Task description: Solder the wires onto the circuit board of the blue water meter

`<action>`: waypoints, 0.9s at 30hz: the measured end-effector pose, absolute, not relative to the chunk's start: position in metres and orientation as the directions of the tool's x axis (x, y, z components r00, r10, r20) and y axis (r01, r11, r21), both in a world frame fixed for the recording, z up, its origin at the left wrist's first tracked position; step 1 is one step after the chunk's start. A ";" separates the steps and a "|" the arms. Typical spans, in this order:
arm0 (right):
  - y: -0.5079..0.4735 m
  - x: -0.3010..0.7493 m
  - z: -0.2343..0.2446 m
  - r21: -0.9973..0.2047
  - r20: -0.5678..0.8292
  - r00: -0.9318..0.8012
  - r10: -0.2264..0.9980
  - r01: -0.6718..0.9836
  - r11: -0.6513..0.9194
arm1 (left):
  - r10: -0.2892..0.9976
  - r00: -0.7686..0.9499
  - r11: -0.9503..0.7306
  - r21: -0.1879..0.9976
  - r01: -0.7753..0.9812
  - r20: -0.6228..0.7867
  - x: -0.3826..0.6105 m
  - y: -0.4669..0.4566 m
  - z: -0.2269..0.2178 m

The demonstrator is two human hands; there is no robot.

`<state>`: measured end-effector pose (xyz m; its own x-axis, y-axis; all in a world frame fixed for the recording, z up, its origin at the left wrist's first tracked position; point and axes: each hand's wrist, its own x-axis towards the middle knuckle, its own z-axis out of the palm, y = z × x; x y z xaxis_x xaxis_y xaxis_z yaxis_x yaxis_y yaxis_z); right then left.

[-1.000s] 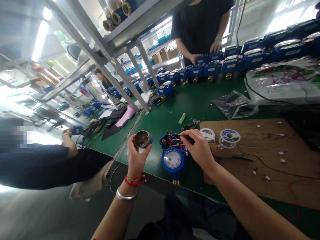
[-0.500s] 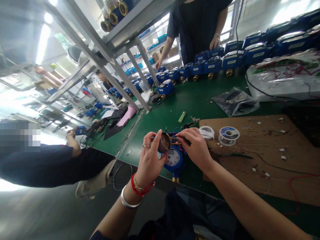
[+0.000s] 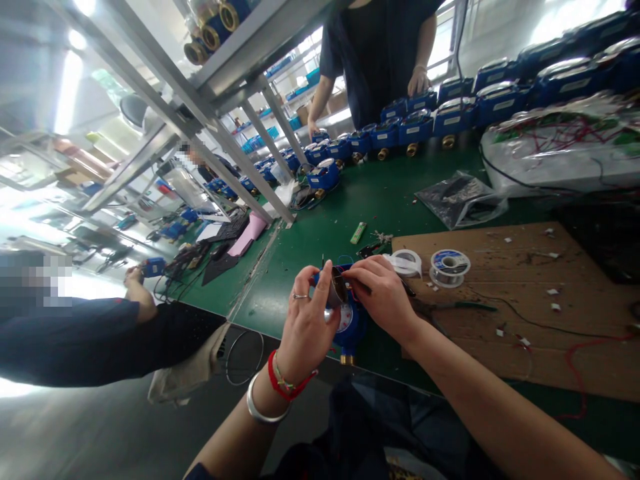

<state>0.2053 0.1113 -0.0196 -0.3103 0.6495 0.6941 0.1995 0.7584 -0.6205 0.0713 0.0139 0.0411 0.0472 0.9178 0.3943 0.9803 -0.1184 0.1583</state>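
My left hand (image 3: 309,313) is closed around a small round metal tin (image 3: 338,287), tilted with its mouth to the right. My right hand (image 3: 383,290) pinches what looks like a thin wire at the tin's mouth; the fingers hide most of it. Below both hands, a blue water meter (image 3: 356,327) with a white dial and a brass fitting lies at the bench edge. The tin and my left hand cover part of its dial.
A cardboard sheet (image 3: 480,320) on the green bench (image 3: 280,280) bears a solder spool (image 3: 449,268), a white tape roll (image 3: 406,263) and pliers (image 3: 465,305). Behind stand rows of blue meters (image 3: 415,127). A co-worker (image 3: 373,67) stands across; another person's arm (image 3: 65,333) is at left.
The tin has turned further to the right, so less of its inside shows. My right hand's fingertips have moved left, up to its mouth. The whole view has shifted slightly.
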 end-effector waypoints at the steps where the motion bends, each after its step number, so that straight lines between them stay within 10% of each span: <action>1: 0.111 0.205 -0.019 -0.619 0.695 -0.310 0.648 0.201 0.759 | 0.919 0.049 -0.118 0.155 0.981 0.390 0.072 0.014 0.041; 19: 0.108 0.206 -0.013 -0.699 0.653 -0.232 0.721 0.183 0.692 | 0.793 -0.165 -0.002 0.274 0.962 0.587 0.033 -0.008 0.041; 27: 0.108 0.206 -0.015 -0.703 0.652 -0.223 0.724 0.178 0.688 | 0.758 -0.580 0.318 0.606 0.729 0.298 -0.057 0.010 -0.040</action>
<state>0.2055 0.1075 -0.0151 -0.2235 0.7241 0.6525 0.1779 0.6885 -0.7031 -0.0565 0.0100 -0.0402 -0.5796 0.7583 0.2983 0.7287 0.3185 0.6063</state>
